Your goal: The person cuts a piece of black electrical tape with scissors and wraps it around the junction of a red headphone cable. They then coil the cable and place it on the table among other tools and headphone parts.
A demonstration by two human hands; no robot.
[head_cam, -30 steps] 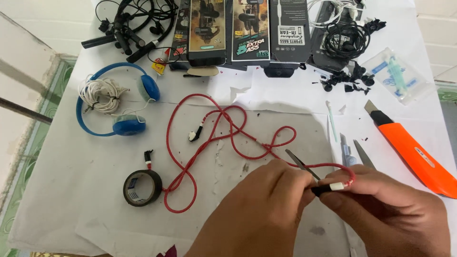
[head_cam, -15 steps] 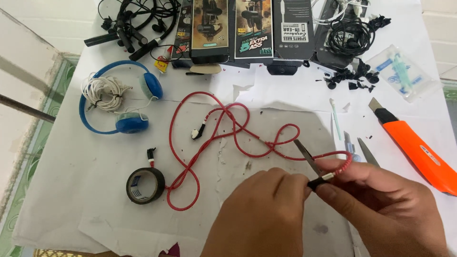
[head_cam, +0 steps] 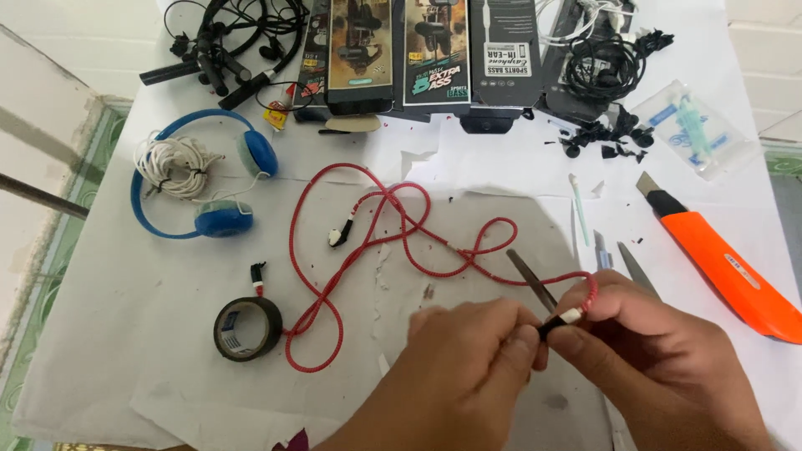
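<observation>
At the far left of the white surface [head_cam: 100, 351] lie blue headphones [head_cam: 200, 179] with a bundle of white cord [head_cam: 171, 163] inside their band, and below them, nearer to the person, a roll of black tape [head_cam: 247, 327]. From the tape a red braided cable [head_cam: 384, 238] runs in several loops across the middle of the surface to the two hands, with a small white and black earpiece [head_cam: 340, 234] on one of its branches. The left hand [head_cam: 468, 376] has its grip closed narrowly, thumb and forefinger pinching the dark tip of the cable's end piece [head_cam: 561, 321] (a short white and black part). The right hand [head_cam: 660, 359] has its grip closed on the same cable end from the other side, and a thin metal tool [head_cam: 531, 280] sticks out above the fingers; I cannot tell which hand holds it. At the right lies an orange utility knife [head_cam: 718, 263], and along the top edge stand dark product boxes [head_cam: 434, 50].
</observation>
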